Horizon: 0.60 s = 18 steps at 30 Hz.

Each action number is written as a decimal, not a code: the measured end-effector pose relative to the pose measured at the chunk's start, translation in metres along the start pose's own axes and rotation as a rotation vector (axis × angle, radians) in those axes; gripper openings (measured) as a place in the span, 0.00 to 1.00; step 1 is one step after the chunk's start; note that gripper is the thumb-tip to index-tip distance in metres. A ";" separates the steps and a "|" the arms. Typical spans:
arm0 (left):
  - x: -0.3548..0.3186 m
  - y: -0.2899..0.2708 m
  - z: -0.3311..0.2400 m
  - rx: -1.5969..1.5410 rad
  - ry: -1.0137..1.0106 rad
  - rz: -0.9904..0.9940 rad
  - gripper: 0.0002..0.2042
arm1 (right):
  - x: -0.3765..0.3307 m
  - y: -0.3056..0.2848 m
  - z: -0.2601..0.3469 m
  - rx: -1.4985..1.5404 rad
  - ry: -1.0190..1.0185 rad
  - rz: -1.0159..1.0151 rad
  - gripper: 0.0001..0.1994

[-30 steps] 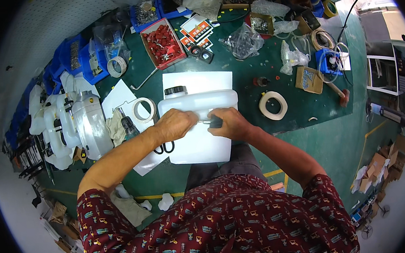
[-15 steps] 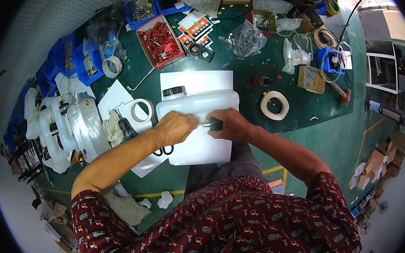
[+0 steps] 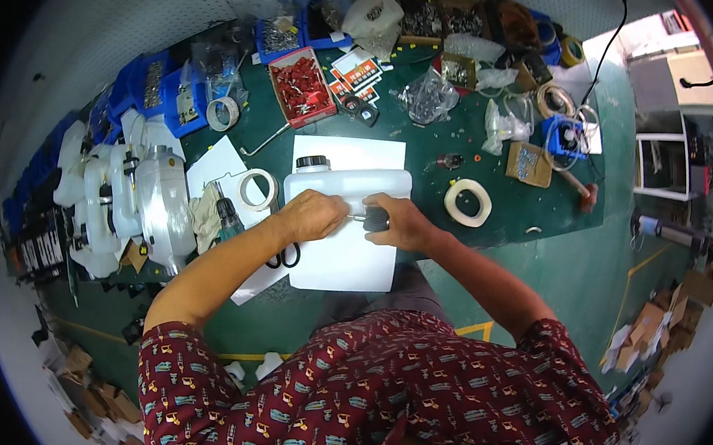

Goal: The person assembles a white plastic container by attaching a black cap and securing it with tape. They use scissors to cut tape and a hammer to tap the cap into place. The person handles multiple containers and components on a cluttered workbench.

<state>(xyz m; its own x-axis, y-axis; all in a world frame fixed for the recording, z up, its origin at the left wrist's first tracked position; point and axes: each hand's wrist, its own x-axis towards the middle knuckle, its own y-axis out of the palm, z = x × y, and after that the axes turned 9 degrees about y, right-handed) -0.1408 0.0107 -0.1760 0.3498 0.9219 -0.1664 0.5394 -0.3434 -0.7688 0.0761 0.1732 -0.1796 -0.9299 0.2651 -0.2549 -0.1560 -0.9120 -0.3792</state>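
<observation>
Apparently for control, the black-handled tool [image 3: 376, 218] is grasped by the right hand [image 3: 401, 220] at the white jug [image 3: 353, 182], near the left hand [image 3: 314, 215], whose grip cannot be told.

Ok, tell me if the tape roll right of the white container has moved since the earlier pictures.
No. Against the near edge of the green table, the tape roll lies where it did; the whole view shifted.

A head-worn fisheye looks down, fairly near, at the bench [image 3: 516, 208]; rim probably warped.
</observation>
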 end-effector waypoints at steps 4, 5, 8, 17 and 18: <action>-0.003 0.003 -0.003 0.002 -0.001 -0.089 0.08 | -0.016 -0.003 0.004 -0.142 -0.078 -0.089 0.22; -0.005 0.005 -0.005 -0.028 -0.006 -0.158 0.07 | -0.018 -0.005 0.009 -0.251 -0.111 -0.124 0.23; -0.011 0.010 -0.019 -0.079 -0.044 -0.353 0.08 | -0.019 -0.007 0.010 -0.405 -0.159 -0.164 0.24; 0.025 0.135 -0.095 -0.662 -0.603 -1.035 0.12 | -0.014 -0.004 0.001 -0.420 -0.197 -0.210 0.32; 0.039 0.144 -0.102 -0.836 -0.642 -1.125 0.14 | -0.014 -0.005 0.001 -0.421 -0.217 -0.202 0.32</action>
<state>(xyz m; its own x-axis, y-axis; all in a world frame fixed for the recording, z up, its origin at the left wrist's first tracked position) 0.0282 -0.0209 -0.2303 -0.7783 0.6087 -0.1542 0.6275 0.7626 -0.1572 0.0894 0.1736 -0.1731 -0.9499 0.3108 0.0340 -0.2334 -0.6326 -0.7385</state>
